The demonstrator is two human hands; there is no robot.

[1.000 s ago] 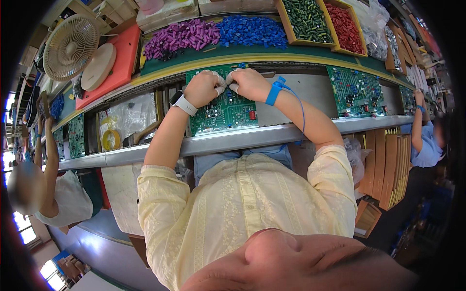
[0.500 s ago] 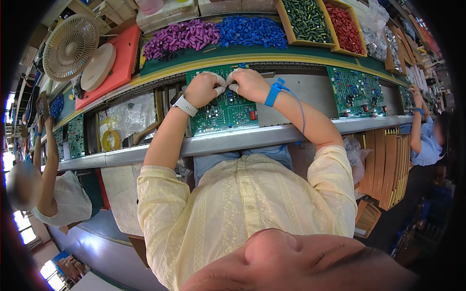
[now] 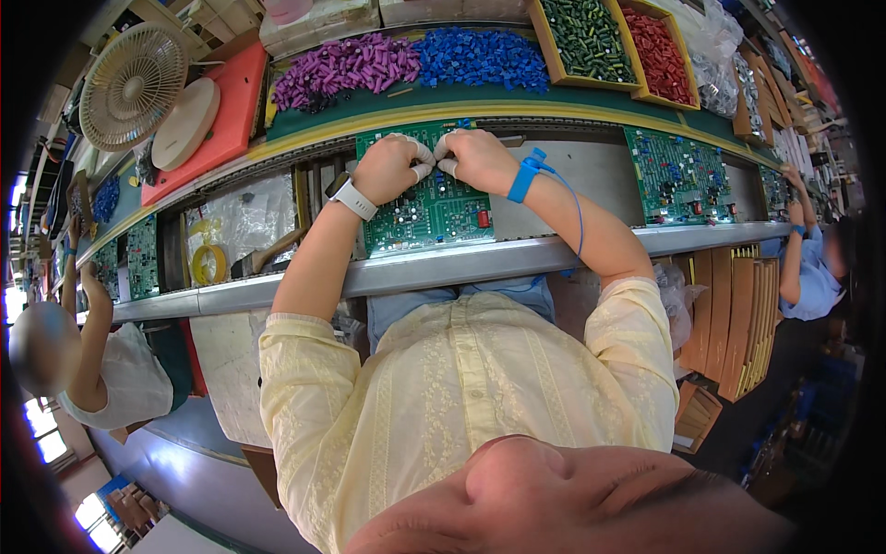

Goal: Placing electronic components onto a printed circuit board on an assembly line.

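A green circuit board [image 3: 420, 217] filled with small parts lies on the line in front of me, one red part near its right edge. Over its upper half, my left hand [image 3: 388, 169] and my right hand [image 3: 473, 157] meet almost tip to tip. White covers wrap some fingertips of both. The fingers of each are pinched downward at the board; whatever they hold is too small or hidden to make out. A white watch [image 3: 353, 198] is on my left wrist, a blue strap [image 3: 524, 177] with a coiled cord on my right.
Behind the line lie heaps of purple parts [image 3: 346, 69] and blue parts [image 3: 480, 60], with boxes of green parts [image 3: 586, 37] and red parts [image 3: 655, 55]. More circuit boards [image 3: 678, 175] sit to the right. A brush [image 3: 268, 254] and yellow tape roll [image 3: 209, 264] lie left. Co-workers flank me.
My hands stay pinched over the same spot, nearly still. The co-worker at the left has lowered and bent an arm.
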